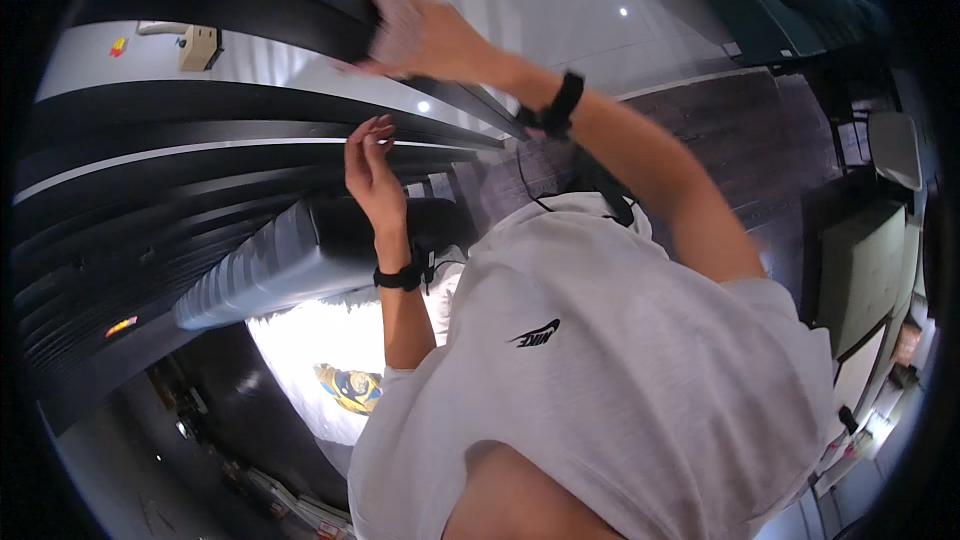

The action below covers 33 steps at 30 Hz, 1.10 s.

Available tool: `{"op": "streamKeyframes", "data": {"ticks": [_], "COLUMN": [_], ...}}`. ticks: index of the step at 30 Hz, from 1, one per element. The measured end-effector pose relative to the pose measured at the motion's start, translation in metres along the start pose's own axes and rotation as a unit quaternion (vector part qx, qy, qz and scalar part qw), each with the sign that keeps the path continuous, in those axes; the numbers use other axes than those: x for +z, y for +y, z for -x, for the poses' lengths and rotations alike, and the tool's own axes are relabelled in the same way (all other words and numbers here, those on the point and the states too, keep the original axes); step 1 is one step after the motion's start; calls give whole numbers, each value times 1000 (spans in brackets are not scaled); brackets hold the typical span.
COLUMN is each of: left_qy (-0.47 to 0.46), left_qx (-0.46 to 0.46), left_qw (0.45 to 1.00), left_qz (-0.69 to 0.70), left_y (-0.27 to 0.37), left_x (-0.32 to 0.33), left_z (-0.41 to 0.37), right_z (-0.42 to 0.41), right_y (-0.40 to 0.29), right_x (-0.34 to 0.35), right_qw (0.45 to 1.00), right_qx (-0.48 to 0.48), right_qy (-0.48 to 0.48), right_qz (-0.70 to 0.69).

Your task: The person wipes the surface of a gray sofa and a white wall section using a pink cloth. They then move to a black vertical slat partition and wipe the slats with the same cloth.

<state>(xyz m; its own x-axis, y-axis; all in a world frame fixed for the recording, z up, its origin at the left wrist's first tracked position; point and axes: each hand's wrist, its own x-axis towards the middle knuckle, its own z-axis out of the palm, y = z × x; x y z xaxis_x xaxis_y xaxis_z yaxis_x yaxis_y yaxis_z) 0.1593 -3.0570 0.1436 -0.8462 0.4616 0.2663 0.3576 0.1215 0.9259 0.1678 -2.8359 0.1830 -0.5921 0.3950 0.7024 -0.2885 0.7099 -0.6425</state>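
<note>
My right hand (424, 34) reaches across to a thick black slat (300, 0) of a slatted partition and wraps around its edge. Between palm and slat is what looks like a thin pale cloth (396, 24), blurred by motion. Lower down, my left hand (373, 172) is raised beside another black slat (270, 109). Its fingers are loosely bent and slightly apart, with nothing seen in them; whether they touch the slat I cannot tell. Black bands circle both wrists.
Behind the slats stands a grey upholstered piece (255, 262), with a brightly lit white surface (300, 337) nearby. A dark green sofa (750, 0) is at the upper right, a chair (892, 150) below it. Dark flooring (720, 135) meets pale glossy floor (525, 7).
</note>
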Motion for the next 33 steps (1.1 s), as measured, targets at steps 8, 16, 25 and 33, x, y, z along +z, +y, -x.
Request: {"op": "streamKeyframes", "data": {"ticks": [8,16,25,33], "left_qy": [125,325,458,558], "left_qx": [135,145,74,-13], "left_qw": [982,929,818,772], "left_qz": [-38,-102,-341,-305], "left_y": [62,119,97,104], "left_x": [42,110,132,142], "left_z": [-41,-92,-102,-120], "right_z": [62,-42,84,6], "right_y": [74,47,215,114], "right_x": [-24,-10,35,31], "right_qw": [909,835,709,792], "right_qx": [170,2,135,18], "right_qy": [-328,-349,-553,-300], "right_qz": [-193,-426,-417,-532]}}
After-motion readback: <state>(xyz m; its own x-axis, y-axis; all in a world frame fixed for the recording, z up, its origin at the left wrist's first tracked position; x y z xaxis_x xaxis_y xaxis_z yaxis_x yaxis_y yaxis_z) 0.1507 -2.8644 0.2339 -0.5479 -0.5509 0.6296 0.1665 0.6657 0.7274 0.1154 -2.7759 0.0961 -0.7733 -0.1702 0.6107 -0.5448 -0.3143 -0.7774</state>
